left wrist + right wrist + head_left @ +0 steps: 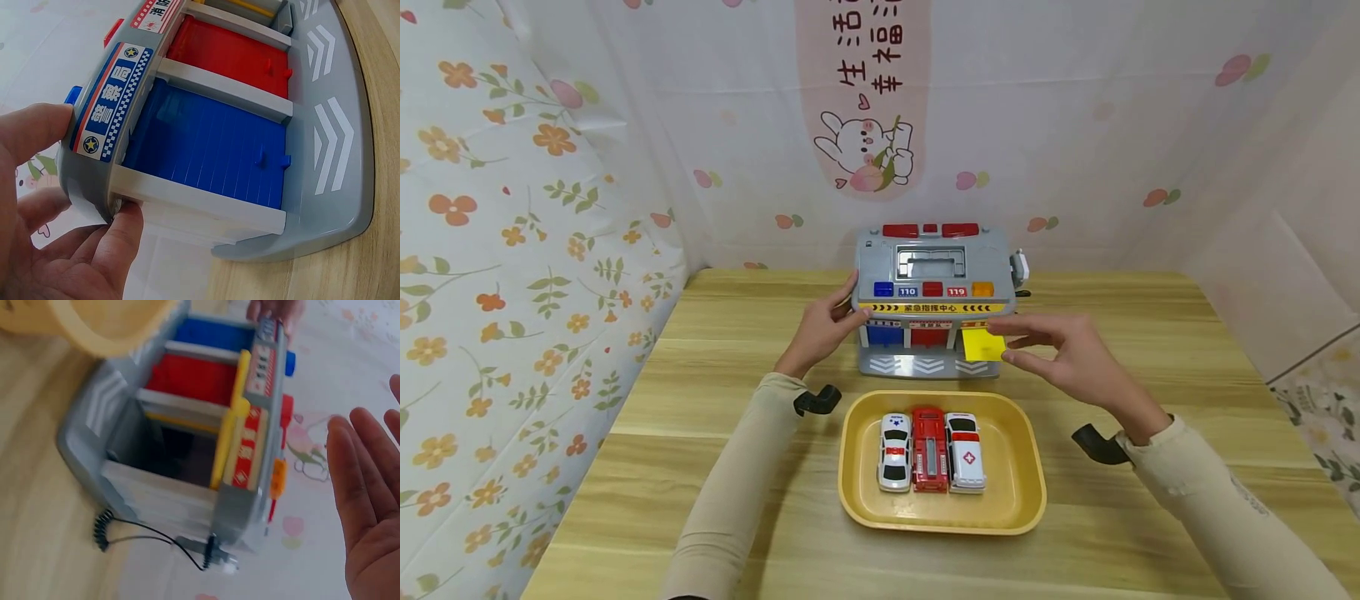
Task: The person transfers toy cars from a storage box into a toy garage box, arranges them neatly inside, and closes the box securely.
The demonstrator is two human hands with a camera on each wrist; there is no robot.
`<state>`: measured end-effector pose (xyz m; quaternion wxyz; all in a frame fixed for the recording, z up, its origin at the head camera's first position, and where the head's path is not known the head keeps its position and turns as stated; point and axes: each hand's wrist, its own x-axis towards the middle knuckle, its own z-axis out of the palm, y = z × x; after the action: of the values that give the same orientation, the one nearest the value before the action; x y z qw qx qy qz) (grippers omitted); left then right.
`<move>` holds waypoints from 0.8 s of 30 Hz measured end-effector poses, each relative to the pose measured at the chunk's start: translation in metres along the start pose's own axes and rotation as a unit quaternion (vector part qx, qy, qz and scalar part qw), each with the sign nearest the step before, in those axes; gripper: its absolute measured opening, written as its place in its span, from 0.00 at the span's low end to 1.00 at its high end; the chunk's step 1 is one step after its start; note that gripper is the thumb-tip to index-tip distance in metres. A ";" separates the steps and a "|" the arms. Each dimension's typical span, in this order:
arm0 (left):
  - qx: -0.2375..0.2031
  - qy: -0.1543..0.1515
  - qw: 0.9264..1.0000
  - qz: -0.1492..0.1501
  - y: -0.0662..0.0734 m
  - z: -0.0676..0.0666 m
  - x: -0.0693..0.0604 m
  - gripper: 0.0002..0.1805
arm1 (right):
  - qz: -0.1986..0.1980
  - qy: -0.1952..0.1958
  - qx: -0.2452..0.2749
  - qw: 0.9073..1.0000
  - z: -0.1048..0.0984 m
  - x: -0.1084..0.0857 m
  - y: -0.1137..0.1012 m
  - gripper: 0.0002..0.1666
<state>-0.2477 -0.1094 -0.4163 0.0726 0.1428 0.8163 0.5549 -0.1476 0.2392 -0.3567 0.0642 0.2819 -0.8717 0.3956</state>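
Note:
My left hand (822, 332) grips the upper left corner of the grey toy station (992, 265); in the left wrist view its thumb and fingers (125, 240) hold the edge beside the blue door (209, 144). The blue and red doors (194, 378) are closed. At the right bay, the yellow door (983, 345) is swung up and sticks outward, its compartment showing dark inside in the right wrist view. My right hand (1071, 358) is beside that door, fingers extended; the right wrist view shows the hand (372, 506) apart from the station with nothing in it.
In front of the station stands a yellow tray (1011, 525) with a white police car (895, 454), a red truck (930, 471) and a white ambulance (967, 467) side by side. A black coiled cord (102, 530) hangs at the station's right side. A patterned cloth hangs behind the table.

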 end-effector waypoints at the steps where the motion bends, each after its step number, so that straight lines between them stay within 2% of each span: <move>1: -0.001 0.000 1.000 0.000 0.000 0.000 0.000 0.38 | 0.001 -0.009 0.004 1.000 0.002 -0.003 0.000 0.24; 8: 0.004 0.002 1.000 0.000 0.000 0.001 0.000 0.39 | 0.027 -0.072 0.041 0.996 0.021 -0.024 -0.004 0.26; 24: -0.011 -0.003 1.000 -0.002 0.002 0.000 -0.001 0.39 | 0.094 -0.175 0.020 0.980 0.054 -0.055 -0.012 0.32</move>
<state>-0.2465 -0.1092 -0.4150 0.0778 0.1425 0.8102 0.5632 -0.0889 0.2182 -0.4037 -0.1328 0.2649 -0.8841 0.3613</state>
